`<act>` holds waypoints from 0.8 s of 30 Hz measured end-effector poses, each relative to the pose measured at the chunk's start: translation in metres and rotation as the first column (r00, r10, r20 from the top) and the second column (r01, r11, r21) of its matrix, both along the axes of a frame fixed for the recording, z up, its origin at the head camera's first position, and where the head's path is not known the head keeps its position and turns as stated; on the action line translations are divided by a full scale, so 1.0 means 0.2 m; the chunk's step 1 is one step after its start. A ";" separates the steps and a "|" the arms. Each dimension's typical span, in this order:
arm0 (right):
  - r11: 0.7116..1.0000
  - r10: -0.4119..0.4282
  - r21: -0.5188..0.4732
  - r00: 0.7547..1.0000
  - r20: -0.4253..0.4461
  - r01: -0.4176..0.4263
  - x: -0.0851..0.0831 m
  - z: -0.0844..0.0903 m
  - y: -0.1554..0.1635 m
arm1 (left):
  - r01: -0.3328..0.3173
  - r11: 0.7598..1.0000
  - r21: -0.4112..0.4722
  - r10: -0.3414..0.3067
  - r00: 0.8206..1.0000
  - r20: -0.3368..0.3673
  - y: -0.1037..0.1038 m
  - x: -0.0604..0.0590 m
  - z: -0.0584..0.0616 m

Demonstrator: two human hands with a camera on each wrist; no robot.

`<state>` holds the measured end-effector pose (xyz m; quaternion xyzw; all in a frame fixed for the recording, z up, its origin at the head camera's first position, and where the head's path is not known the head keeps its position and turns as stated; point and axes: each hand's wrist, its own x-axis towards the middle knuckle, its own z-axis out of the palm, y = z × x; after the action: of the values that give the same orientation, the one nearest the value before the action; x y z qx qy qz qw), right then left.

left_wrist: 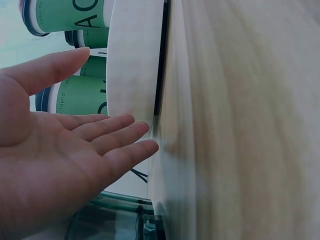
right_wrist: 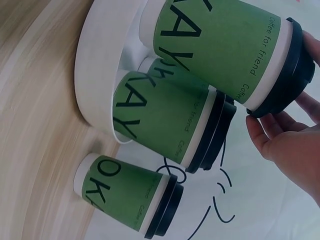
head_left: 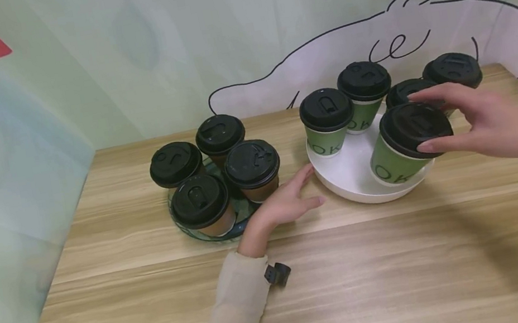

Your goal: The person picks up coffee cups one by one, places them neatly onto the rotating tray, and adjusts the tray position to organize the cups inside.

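My right hand grips a green paper coffee cup by its black lid, thumb on the near side and fingers on the far side. The cup leans slightly over the front of a round white tray. In the right wrist view, fingertips press the lid edge of this cup. My left hand has its fingers spread at the tray's left rim; the left wrist view shows the palm with straight fingers by the tray wall. Other green cups stand on the tray.
Another green cup stands on the wooden table outside the tray, at the back right. Left of my left hand, a glass plate bears several brown cups with black lids. A printed backdrop rises behind the table.
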<state>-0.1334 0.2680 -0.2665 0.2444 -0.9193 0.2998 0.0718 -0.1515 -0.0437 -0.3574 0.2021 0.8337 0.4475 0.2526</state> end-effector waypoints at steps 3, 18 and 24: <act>1.000 0.018 -0.011 1.000 0.005 -0.018 0.00 0.00 -0.02 | 0.002 1.000 0.001 -0.002 1.000 -0.001 0.00 0.00 0.00; 0.996 0.086 -0.008 0.996 -0.005 -0.086 -0.01 0.00 -0.08 | -0.003 1.000 -0.002 0.003 1.000 -0.009 0.00 0.00 -0.01; 0.995 0.096 -0.005 0.995 -0.015 -0.096 -0.02 -0.02 -0.11 | -0.005 1.000 -0.002 0.005 1.000 -0.004 0.00 0.00 -0.01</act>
<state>-0.1383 0.2469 -0.2698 0.2901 -0.9052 0.3037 0.0647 -0.1519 -0.0443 -0.3599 0.2005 0.8353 0.4467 0.2499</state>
